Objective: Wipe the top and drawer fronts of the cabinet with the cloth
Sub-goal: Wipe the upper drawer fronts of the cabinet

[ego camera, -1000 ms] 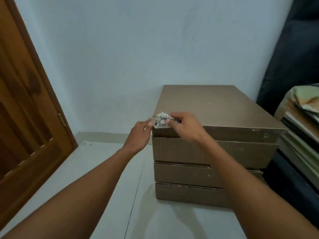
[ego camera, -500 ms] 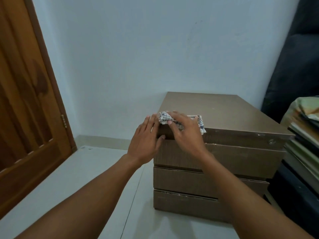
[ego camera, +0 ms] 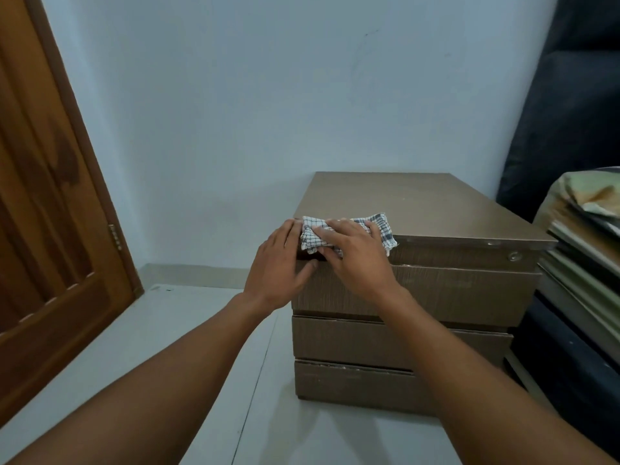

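White checked cloth (ego camera: 313, 234) crumpled on cabinet (ego camera: 436, 209); right hand (ego camera: 355, 258) presses it, left hand (ego camera: 278, 265) flat.

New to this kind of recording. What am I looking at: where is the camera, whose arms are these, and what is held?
There is no machine here. A person works with bare hands, and one camera worn on the head looks forward and down, so both arms reach in from the bottom edge. A low brown cabinet with drawer fronts stands on a pale floor, with a wooden door to the left and a stack of things to the right. A checked cloth lies over the front left edge of the cabinet's top. The right hand presses flat on it. The left hand touches its left end at the corner. Neither hand plainly grips it.
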